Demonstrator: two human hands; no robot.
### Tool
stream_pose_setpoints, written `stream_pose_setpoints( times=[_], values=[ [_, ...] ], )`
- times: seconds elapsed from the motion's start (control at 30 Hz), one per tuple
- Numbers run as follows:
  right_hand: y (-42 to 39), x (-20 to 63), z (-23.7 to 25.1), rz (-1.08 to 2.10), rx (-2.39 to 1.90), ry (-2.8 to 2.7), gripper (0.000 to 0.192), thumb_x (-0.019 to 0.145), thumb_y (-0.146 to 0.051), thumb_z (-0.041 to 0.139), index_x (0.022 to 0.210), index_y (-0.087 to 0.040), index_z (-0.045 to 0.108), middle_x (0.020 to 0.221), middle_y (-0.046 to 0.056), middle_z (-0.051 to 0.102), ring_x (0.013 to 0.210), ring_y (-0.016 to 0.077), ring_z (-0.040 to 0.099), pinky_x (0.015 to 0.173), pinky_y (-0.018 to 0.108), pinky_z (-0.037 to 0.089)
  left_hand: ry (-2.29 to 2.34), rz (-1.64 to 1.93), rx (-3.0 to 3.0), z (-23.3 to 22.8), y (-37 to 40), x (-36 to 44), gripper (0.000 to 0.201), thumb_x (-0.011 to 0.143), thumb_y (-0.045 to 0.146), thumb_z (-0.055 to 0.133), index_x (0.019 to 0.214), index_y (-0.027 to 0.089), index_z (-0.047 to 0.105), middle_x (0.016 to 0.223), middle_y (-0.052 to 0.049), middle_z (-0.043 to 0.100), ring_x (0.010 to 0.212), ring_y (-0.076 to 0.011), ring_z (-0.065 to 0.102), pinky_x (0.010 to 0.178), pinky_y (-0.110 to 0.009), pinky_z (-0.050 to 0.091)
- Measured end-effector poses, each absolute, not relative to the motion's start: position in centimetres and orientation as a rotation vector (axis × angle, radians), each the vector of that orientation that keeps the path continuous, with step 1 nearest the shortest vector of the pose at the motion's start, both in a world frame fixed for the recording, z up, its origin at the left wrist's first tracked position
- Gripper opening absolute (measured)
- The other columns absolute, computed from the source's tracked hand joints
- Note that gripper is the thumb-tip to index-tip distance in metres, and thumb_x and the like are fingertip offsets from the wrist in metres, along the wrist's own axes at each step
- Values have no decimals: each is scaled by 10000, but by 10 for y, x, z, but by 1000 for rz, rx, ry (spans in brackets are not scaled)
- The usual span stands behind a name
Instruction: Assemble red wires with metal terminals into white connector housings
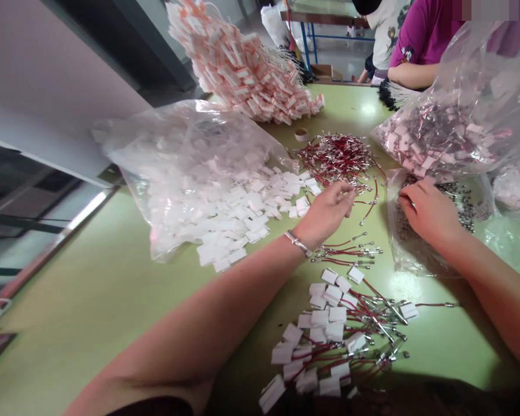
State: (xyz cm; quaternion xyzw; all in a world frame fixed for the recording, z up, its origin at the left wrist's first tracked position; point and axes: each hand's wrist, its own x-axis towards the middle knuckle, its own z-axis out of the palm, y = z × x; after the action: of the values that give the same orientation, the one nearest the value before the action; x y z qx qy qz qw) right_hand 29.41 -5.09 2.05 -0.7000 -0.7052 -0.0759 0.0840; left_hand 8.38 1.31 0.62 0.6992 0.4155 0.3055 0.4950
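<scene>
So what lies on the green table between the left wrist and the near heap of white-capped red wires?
In the head view, a few loose red wires with metal ends lie there, on the green table.

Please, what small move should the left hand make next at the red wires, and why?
Probably close the fingers on one wire and lift it clear. The left hand rests at the near edge of the red wire pile, fingers curled among loose wires, but I cannot tell whether it already holds one. The right hand lies on a clear bag of small metal parts.
</scene>
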Motion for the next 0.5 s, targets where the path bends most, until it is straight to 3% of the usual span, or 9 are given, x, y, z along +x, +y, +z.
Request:
stream_pose_setpoints(
  times=[0.17, 0.37, 0.5],
  values=[
    [-64, 273, 19, 253, -1757, -1956, 205, 902, -311, 474, 929, -197, 643, 712, 21, 670, 585, 148, 553, 587, 281, 389, 870, 651, 1954, 7, -1, 90, 197, 887, 255, 457, 748, 173, 569, 590, 37, 468, 572, -88, 423, 547, -217, 367],
    [-67, 265, 7, 400, -1483, -1837, 178, 884, -279, 519, 929, -207, 675, 821, 23, 703, 710, 147, 612, 675, 286, 456, 786, 539, 2121, 4, -4, 90, 278, 917, 301, 388, 741, 170, 559, 625, 25, 500, 592, -100, 433, 555, -224, 356],
    [-65, 266, 6, 388, -1439, -1884, 173, 873, -250, 522, 882, -209, 690, 786, 23, 684, 708, 147, 595, 680, 294, 451, 807, 458, 2262, 3, -3, 88, 334, 946, 338, 335, 742, 177, 544, 629, 18, 495, 595, -111, 438, 561, -235, 353]
  ],
)
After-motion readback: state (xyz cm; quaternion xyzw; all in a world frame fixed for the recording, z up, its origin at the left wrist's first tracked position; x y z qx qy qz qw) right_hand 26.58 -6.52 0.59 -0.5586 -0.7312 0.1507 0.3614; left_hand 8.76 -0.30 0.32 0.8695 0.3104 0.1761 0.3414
